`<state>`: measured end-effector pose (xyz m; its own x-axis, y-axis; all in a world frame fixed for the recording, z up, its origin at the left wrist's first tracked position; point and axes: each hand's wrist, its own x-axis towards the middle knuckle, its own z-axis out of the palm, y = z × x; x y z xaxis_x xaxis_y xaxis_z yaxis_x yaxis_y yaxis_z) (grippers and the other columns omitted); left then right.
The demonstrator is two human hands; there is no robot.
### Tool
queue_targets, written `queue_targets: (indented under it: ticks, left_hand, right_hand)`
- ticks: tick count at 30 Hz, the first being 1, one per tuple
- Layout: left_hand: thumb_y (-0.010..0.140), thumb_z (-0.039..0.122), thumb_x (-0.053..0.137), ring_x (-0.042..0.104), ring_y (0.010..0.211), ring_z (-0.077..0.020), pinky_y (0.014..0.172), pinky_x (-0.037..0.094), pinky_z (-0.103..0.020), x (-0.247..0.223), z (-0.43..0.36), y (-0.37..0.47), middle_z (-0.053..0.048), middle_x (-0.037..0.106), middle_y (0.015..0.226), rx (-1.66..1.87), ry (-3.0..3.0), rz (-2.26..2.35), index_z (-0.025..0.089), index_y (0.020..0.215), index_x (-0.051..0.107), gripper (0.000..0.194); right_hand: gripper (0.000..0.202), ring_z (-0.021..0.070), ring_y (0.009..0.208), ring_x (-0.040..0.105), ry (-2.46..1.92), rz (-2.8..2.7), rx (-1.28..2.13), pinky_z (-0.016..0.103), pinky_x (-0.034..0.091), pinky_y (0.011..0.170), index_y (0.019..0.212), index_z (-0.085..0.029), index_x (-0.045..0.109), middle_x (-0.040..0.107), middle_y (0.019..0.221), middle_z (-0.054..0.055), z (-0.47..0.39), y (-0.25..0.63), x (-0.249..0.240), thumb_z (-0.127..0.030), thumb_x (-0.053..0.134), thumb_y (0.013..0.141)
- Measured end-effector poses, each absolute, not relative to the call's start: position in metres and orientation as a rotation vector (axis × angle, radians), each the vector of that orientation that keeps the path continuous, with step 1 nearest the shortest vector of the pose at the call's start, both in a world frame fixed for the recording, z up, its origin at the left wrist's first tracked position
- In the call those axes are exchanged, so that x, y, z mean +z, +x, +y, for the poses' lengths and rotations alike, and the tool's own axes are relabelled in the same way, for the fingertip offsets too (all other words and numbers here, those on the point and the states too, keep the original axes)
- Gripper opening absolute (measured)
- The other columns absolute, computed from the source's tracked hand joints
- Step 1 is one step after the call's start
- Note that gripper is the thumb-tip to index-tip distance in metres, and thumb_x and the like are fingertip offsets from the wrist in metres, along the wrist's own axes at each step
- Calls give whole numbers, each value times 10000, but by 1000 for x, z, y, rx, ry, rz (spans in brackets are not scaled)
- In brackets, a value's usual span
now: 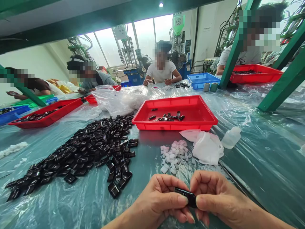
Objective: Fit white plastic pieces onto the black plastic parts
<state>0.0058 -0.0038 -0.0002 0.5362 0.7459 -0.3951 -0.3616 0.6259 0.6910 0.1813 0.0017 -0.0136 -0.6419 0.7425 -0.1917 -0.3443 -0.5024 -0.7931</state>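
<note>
One glossy black plastic piece [186,195] is held between both hands, low in the view and right of centre. My left hand [164,200] pinches its left end between thumb and fingers. Its right end is gripped by my right hand [216,197], with the thumb pressed on it. Just beyond the hands lies a small heap of whitish translucent pieces [175,154]. A large pile of black pieces [83,149] spreads over the plastic-covered table to the left.
Behind the heaps stands a red tray [175,124] with several black pieces. A white cloth-like bag [207,148] and a translucent bottle [231,137] lie at right. Green posts [283,84] rise at right. Several people sit around the table beside other trays.
</note>
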Motion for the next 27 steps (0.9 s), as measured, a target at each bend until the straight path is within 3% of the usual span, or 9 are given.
queue_targets:
  ticks: [8,12,18,22,27]
  left_hand:
    - [585,159,781,636,472,-133,436,490,-138,0,1,6,-45,650,529,702,640,808,91,757,654,224]
    - [677,165,726,642,532,-116,504,504,-138,12,9,1,-57,672,610,814,785,1004,80,805,652,170]
    - [799,54,547,678,694,-152,638,540,-181,44,36,-12,-102,685,767,974,896,1278,64,930,608,145]
    - [815,30,521,656,633,-121,634,531,-198,59,77,-3,-74,654,759,1057,999,1337,53,938,588,143]
    - [868,233,529,607,768,-145,654,534,-301,58,131,19,-61,599,977,1165,1153,1401,122,1076,536,235]
  right_hand:
    - [315,74,506,565,-775,-1115,2028,177,447,491,793,-128,566,629,577,-5,2,180,-16,-312,766,633]
    - [306,66,507,531,-883,-1205,1879,183,422,521,897,-149,546,618,601,-27,3,182,-10,-356,688,724]
    - [304,83,548,523,-941,-1356,1808,207,411,554,895,-148,527,612,641,-8,1,181,-10,-422,609,790]
    - [309,106,589,536,-987,-1459,1764,222,435,568,868,-161,553,597,656,-2,-1,183,-13,-466,546,823]
    - [375,141,596,555,-1077,-1509,1679,226,463,553,827,-196,602,610,642,16,-7,184,-17,-560,589,739]
